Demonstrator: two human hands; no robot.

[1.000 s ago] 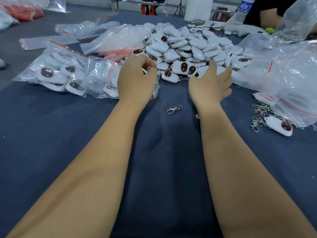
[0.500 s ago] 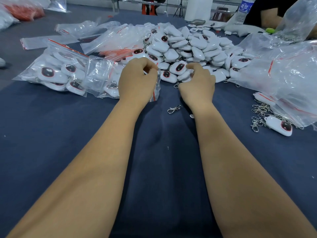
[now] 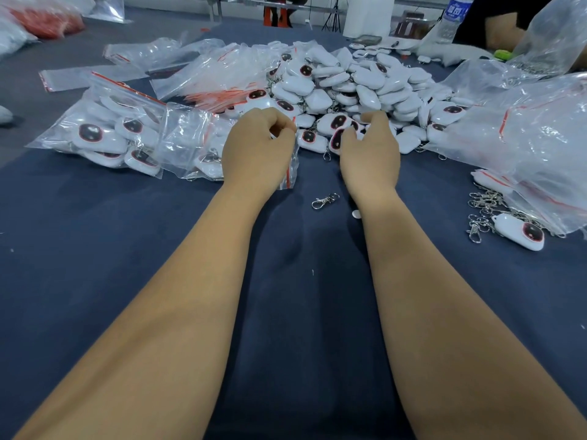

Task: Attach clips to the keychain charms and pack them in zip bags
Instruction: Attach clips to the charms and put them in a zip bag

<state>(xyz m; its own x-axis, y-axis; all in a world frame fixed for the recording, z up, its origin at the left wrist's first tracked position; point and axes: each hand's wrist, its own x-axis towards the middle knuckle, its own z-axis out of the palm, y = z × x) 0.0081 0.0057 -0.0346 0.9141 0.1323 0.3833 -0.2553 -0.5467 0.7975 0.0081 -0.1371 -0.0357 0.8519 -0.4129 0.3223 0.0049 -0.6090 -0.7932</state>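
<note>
Basically mid-pack | left hand (image 3: 257,150) pinching zip bag (image 3: 287,168) mouth, prob to keep it open | right hand (image 3: 370,154) curled round charm (image 3: 337,138) at pile (image 3: 365,87) edge | loose clip (image 3: 324,201) on table (image 3: 95,217), unused

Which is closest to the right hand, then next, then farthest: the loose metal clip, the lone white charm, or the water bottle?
From the right hand, in the head view:
1. Loose metal clip, just beside the wrist, on its left.
2. Lone white charm, off to the right by the clip pile.
3. Water bottle, far back on the right.
</note>
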